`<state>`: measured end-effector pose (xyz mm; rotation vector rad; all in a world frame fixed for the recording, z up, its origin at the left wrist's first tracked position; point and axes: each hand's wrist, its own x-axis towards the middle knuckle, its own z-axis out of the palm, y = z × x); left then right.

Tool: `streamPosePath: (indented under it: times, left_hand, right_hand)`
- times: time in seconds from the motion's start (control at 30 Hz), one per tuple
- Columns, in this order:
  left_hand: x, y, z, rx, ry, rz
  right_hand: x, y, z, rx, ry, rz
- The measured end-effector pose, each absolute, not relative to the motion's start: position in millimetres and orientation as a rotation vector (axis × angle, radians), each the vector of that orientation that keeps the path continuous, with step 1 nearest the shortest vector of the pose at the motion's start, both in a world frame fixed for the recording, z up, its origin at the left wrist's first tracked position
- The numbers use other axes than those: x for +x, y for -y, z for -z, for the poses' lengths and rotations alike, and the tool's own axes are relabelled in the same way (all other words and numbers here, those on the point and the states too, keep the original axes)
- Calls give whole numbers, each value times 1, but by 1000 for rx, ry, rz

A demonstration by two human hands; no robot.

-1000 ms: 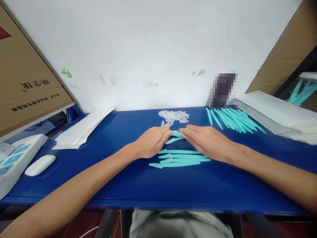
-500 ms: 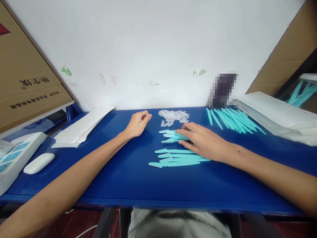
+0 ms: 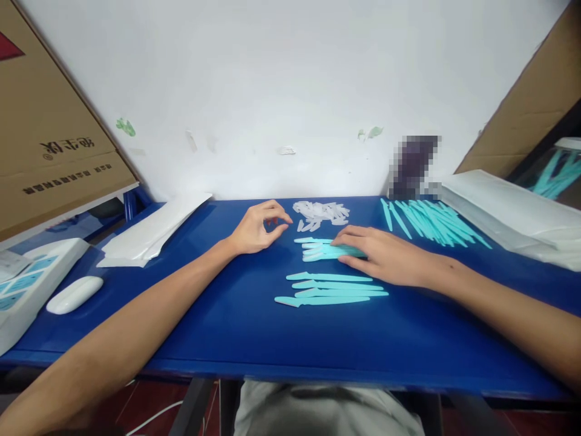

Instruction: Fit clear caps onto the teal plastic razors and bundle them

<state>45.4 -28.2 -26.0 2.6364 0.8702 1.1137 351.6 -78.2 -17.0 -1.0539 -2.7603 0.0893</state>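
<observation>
My left hand (image 3: pixel 256 229) hovers over the blue table (image 3: pixel 227 327), just left of a pile of small clear caps (image 3: pixel 320 211). Its thumb and forefinger curl into a pinch; I cannot make out anything between them. My right hand (image 3: pixel 384 255) rests on the table and grips the right end of a small bunch of teal plastic sticks (image 3: pixel 316 249) between thumb and fingers. In front of that bunch lies a neat row of several teal sticks (image 3: pixel 330 287), untouched.
A large loose pile of teal sticks (image 3: pixel 430 220) lies at the back right beside stacked white sleeves (image 3: pixel 508 212). More white sleeves (image 3: pixel 149 233) lie at the back left. A white mouse (image 3: pixel 74 294) and a white device (image 3: pixel 27 272) sit at the left edge. Cardboard boxes (image 3: pixel 49 139) flank both sides.
My left hand let go of the bunch, swung back-left towards the caps and now makes a pinch beside them. My right hand stayed on the bunch, shifting it slightly.
</observation>
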Motion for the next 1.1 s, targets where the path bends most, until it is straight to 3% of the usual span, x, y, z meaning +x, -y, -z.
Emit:
streamPosePath:
  times: [0.1, 0.2, 0.43, 0.7, 0.97, 1.1]
  left_hand:
    - [50, 35, 23, 2780, -853, -1082]
    - [56, 39, 22, 2844, -883, -753]
    - [64, 41, 27, 2696, -913, -341]
    - [57, 32, 30, 2725, -903, -423]
    - [43, 30, 22, 2534, -1115, -690]
    - [43, 31, 20, 2439, -1182, -838]
  right_hand:
    - [349, 83, 15, -984, 2722, -2]
    - [344, 95, 10, -866, 2675, 50]
    - [337, 112, 4, -856, 2880, -103]
    - [341, 109, 11, -758, 2829, -161]
    - [342, 108, 10, -768, 2931, 104]
    - [344, 106, 11, -801, 2905, 69]
